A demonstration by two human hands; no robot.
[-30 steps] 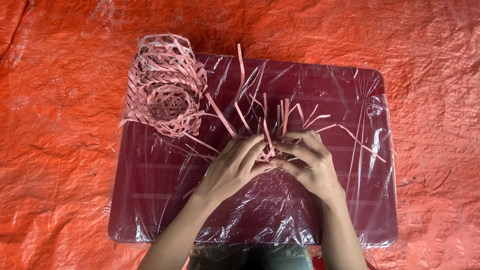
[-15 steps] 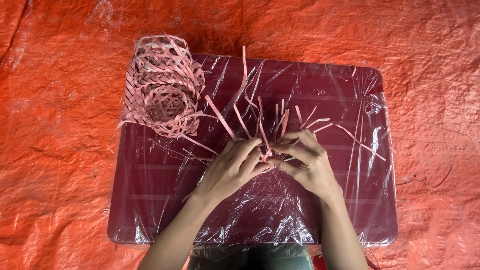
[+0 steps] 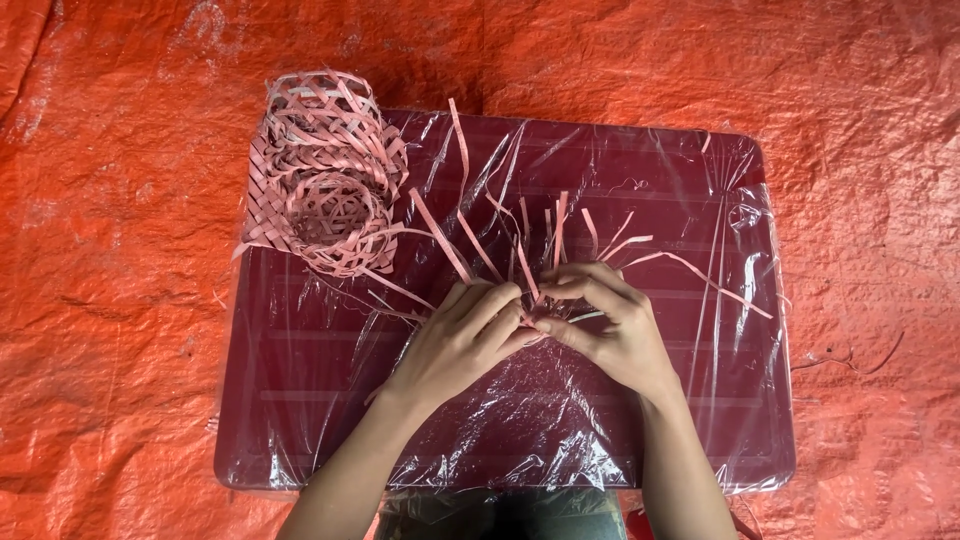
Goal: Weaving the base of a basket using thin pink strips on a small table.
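My left hand [image 3: 460,335] and my right hand [image 3: 608,322] meet at the middle of a dark red table [image 3: 320,400] wrapped in clear plastic. Both hands pinch a small bundle of pink strips [image 3: 545,240] whose loose ends fan upward and out to the right. The part of the strips between my fingers is hidden. A stack of woven pink baskets [image 3: 325,175] lies on its side at the table's far left corner, apart from my hands.
An orange tarpaulin [image 3: 120,300] covers the floor all around the table. A few thin dark scraps [image 3: 850,358] lie on it to the right. Crinkled plastic film [image 3: 520,440] covers the tabletop.
The loose strip ends have shifted slightly as my fingers work them; one long strip now stands more upright. My hands stay in the same place.
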